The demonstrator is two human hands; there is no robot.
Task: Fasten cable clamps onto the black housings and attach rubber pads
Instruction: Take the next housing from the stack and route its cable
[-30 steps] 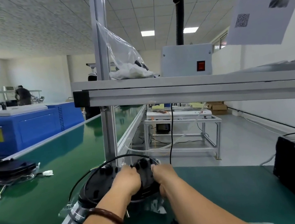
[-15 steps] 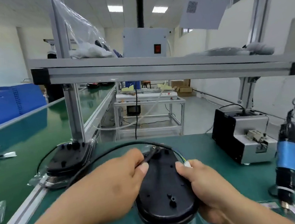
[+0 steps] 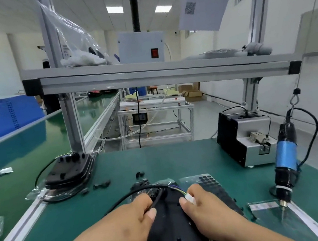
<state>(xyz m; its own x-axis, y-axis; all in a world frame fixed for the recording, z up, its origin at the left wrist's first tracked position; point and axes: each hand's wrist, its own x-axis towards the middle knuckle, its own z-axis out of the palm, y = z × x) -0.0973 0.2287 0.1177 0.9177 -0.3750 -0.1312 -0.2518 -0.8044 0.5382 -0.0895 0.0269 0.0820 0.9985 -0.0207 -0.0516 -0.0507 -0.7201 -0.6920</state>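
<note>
A black oval housing point(image 3: 172, 226) lies on the green mat in front of me, its black cable point(image 3: 128, 197) looping off to the left. My left hand point(image 3: 127, 220) grips the housing's left edge, pinching the cable at its thumb. My right hand point(image 3: 205, 207) holds the right edge, with a white connector point(image 3: 190, 199) on coloured wires between thumb and fingers. A sheet of round black rubber pads point(image 3: 208, 179) lies just beyond the right hand. Small black cable clamps point(image 3: 101, 185) lie loose on the mat.
A stack of black housings point(image 3: 69, 170) in plastic sits at the left by the aluminium post. A blue electric screwdriver point(image 3: 286, 155) hangs at the right over a small plastic bag point(image 3: 265, 208). A grey-black screw feeder point(image 3: 244, 141) stands behind. A shelf beam point(image 3: 157, 73) crosses overhead.
The view dropped from the far stack toward the near mat. Both hands brought a housing from the stack down in front of me, and the right hand now has the white connector.
</note>
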